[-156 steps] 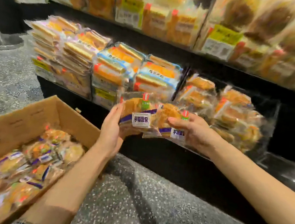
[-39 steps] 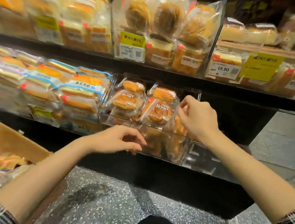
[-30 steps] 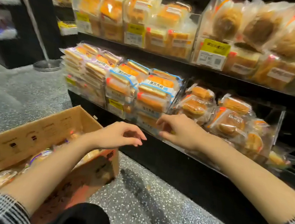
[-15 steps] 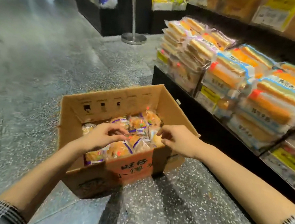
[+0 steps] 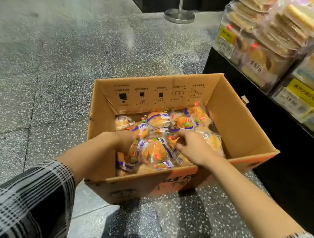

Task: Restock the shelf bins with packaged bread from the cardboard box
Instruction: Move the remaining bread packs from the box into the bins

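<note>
The open cardboard box (image 5: 240, 120) stands on the floor in front of me, holding several clear packets of round bread with blue-and-white labels (image 5: 159, 119). Both my hands are down inside it. My left hand (image 5: 126, 139) has its fingers curled round a bread packet (image 5: 137, 150) near the box's near wall. My right hand (image 5: 192, 147) hovers over the middle of the pile, thumb and fingers pinching the edge of another packet (image 5: 171, 139). The shelf bins (image 5: 261, 59) of wrapped bread stand at the upper right.
The box sits close against the black shelf base (image 5: 235, 83) on its right. Yellow price tags (image 5: 302, 97) hang on the bin fronts. A metal post with a round foot (image 5: 179, 16) stands on the speckled floor (image 5: 50, 53) behind the box.
I turned from the shelf down to the box. Both hands, empty after leaving the bin, dropped from above the box rim into the pile and closed on packets.
</note>
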Available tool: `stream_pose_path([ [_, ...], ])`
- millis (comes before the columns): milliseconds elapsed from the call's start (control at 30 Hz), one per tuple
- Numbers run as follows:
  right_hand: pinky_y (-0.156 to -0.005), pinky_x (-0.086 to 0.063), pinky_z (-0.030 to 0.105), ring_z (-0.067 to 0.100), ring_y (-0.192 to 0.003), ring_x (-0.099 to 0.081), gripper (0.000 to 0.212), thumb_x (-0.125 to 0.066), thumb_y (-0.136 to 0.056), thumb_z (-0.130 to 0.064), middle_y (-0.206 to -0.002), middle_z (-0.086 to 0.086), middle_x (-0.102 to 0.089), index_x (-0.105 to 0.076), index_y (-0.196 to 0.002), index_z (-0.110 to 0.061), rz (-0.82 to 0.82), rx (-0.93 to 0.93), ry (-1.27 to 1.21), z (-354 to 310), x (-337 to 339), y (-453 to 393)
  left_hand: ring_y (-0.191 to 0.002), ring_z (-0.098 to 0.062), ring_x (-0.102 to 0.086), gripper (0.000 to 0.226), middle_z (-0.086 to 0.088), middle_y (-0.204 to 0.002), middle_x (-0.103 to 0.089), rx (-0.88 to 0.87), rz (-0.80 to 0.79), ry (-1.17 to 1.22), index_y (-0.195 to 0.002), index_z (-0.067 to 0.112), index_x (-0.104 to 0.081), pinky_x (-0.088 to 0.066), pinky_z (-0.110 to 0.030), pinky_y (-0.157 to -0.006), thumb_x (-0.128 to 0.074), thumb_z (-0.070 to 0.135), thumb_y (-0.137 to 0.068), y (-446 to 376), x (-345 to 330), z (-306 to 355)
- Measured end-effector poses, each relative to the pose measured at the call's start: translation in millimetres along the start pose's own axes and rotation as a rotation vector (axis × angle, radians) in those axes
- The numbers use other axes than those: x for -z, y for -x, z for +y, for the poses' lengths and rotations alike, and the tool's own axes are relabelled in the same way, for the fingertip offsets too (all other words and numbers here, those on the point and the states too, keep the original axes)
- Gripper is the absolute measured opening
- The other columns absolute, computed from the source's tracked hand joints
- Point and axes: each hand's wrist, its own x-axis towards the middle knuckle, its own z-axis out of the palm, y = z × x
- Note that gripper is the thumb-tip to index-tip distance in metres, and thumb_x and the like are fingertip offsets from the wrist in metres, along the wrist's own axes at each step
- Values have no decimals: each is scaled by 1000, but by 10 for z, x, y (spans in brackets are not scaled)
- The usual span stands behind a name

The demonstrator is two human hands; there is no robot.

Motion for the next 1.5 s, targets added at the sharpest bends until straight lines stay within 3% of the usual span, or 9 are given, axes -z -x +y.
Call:
stream_pose_path([
  [333,-70,-53,36,28,-75,-64,6,-54,-92,-15,-76,6,-65,-56,-93,-21,51,-81,4,41,-51,-5,-104,-20,-57,51,0,-113,-60,84,-49,-200,-116,19,-61,-47,-29,-77,-81,34,-71,-237,-168,-45],
  [467,-65,-49,31,26,-72,-65,5,-54,-93,-16,-73,8,-68,-59,-96,-15,96,-96,-84,38,-34,11,-85,-20,-58,23,-5,-98,-65,108,256,112,-95,10,-63,-46,-28,-71,-69,29,-83,-198,12,-113],
  [600,-55,-37,14,6,-64,-57,25,-60,-92,-32,-68,-8,-61,-60,-110,-14,214,-112,-219,47,-1,23,-85,-22,-67,51,-6,-98,-68,-68,262,935,-104,1,-63,-55,-34,-72,-81,33,-69,94,368,-44],
  [800,-93,-42,21,7,-114,-50,99,-81,-54,-54,-134,-9,-48,-40,-140,-27,-23,-35,-448,-18,91,122,-65,-9,-54,19,2,-76,-64,-290,164,681,-82,24,-71,-43,-25,-60,-81,36,-71,308,526,412],
  [967,-55,-33,12,3,-62,-42,40,-88,-62,-33,-70,-11,-46,-54,-78,-17,-27,-81,-332,34,71,88,-53,-2,-48,32,7,-66,-58,-347,194,731,-88,11,-69,-39,-18,-58,-69,43,-82,194,452,658],
  [1133,-69,-40,29,22,-94,-60,60,-85,-68,-38,-93,0,-63,-58,-117,-16,310,-315,-138,42,30,78,-74,-11,-54,39,-8,-96,-61,-70,369,1133,-102,9,-59,-44,-20,-66,-46,45,-96,-64,147,421],
  [1300,-65,-36,29,18,-84,-52,47,-78,-75,-43,-84,-5,-54,-55,-109,-19,421,-367,-18,33,-4,137,-63,-12,-51,44,-5,-76,-58,186,46,454,-72,13,-57,-40,-21,-57,-51,52,-92,-257,-285,260],
  [1400,-66,-35,28,17,-83,-49,48,-78,-75,-43,-84,-5,-54,-55,-110,-20,416,-376,-30,21,3,135,-76,-17,-64,60,-8,-88,-68,230,-83,442,-90,7,-68,-54,-26,-65,-65,65,-75,-262,-294,259],
  [1500,-66,-34,28,15,-82,-45,48,-78,-76,-44,-82,-6,-51,-54,-110,-20,415,-377,-30,21,1,134,-65,-22,-68,46,-18,-99,-69,273,-174,697,-107,-1,-64,-60,-32,-59,-80,29,-75,-183,-286,270],
])
